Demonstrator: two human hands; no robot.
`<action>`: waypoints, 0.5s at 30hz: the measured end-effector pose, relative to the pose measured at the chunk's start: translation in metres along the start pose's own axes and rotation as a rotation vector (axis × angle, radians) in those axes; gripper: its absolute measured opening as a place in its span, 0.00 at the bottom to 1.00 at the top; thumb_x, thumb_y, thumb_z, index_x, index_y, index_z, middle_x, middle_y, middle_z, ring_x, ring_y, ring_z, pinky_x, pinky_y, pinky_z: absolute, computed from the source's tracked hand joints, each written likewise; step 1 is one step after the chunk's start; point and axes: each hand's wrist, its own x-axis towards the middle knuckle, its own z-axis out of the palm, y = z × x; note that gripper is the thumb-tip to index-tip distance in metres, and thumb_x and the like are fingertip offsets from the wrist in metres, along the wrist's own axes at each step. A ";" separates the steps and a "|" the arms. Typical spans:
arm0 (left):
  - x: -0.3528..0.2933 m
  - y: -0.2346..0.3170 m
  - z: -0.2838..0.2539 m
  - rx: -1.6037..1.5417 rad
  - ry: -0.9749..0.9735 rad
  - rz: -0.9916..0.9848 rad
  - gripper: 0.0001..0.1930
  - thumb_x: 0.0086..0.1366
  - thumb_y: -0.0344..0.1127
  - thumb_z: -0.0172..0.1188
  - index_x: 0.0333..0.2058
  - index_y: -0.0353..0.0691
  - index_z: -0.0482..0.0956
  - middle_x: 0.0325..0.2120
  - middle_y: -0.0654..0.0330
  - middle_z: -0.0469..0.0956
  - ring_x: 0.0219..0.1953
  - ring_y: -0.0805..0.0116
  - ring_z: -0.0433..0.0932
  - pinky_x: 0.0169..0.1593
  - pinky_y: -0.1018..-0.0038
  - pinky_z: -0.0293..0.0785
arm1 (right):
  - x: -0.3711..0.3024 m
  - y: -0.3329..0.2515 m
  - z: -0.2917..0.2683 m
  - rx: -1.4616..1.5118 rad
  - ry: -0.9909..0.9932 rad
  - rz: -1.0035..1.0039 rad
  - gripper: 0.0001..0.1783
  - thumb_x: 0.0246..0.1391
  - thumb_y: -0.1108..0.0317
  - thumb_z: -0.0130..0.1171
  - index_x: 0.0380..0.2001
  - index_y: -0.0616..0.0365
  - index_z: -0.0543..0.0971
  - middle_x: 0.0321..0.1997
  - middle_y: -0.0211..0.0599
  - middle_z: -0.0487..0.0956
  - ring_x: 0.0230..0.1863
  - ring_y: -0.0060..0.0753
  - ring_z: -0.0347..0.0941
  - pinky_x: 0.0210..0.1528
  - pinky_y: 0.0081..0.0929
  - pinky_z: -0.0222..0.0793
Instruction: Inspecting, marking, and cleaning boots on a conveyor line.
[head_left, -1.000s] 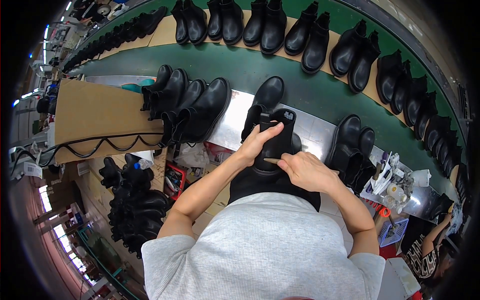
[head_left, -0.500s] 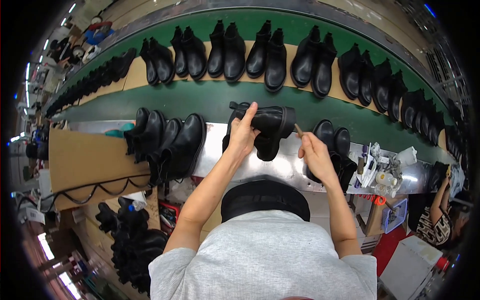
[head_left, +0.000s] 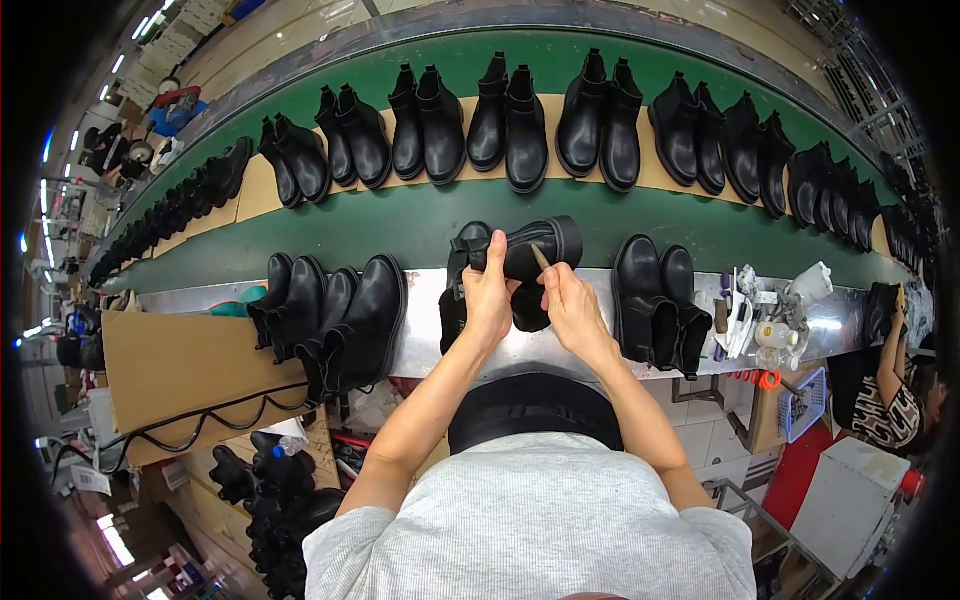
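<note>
My left hand (head_left: 488, 298) is closed round the shaft of a black ankle boot (head_left: 521, 262), thumb on top. The boot lies sideways in the air, its heel end toward the upper right. In my right hand (head_left: 573, 310) is a slim tan pointed stick (head_left: 540, 256), whose tip meets or nearly meets the boot's side near the heel. Another black boot (head_left: 452, 318) stands behind and below the held one, partly hidden by my left hand. To the right of my hands stands a pair of black boots (head_left: 636, 290) on the metal bench (head_left: 425, 350).
Several black boots (head_left: 366, 310) stand at the left beside a cardboard box (head_left: 190, 375). Rows of boots (head_left: 525, 140) line the green conveyor belt (head_left: 360, 220) beyond the bench. Bottles (head_left: 776, 335) and small tools lie to the right, where another person's arm (head_left: 888, 350) shows.
My right hand has moved left, bringing the stick from beside the heel onto or close to the boot's side. The held boot has turned, its heel end tipping up. The view has shifted slightly.
</note>
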 end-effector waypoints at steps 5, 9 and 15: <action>-0.002 -0.002 0.002 0.030 -0.030 0.015 0.17 0.59 0.50 0.56 0.26 0.41 0.75 0.22 0.66 0.74 0.22 0.79 0.72 0.23 0.82 0.68 | 0.003 0.000 -0.008 -0.101 0.015 -0.051 0.19 0.62 0.60 0.36 0.29 0.65 0.69 0.16 0.48 0.71 0.22 0.51 0.70 0.27 0.41 0.64; -0.003 -0.003 0.007 0.112 -0.035 0.006 0.18 0.60 0.51 0.55 0.25 0.40 0.75 0.22 0.66 0.74 0.23 0.79 0.72 0.23 0.82 0.68 | 0.005 0.006 -0.012 -0.163 0.014 -0.083 0.18 0.62 0.61 0.37 0.27 0.65 0.69 0.20 0.54 0.73 0.26 0.59 0.70 0.28 0.47 0.63; -0.005 -0.012 0.004 0.131 -0.059 0.061 0.18 0.60 0.50 0.55 0.27 0.39 0.76 0.24 0.65 0.76 0.24 0.79 0.73 0.26 0.82 0.69 | 0.006 -0.017 -0.020 -0.302 -0.005 -0.027 0.18 0.60 0.61 0.38 0.26 0.65 0.68 0.18 0.58 0.73 0.24 0.65 0.69 0.26 0.52 0.64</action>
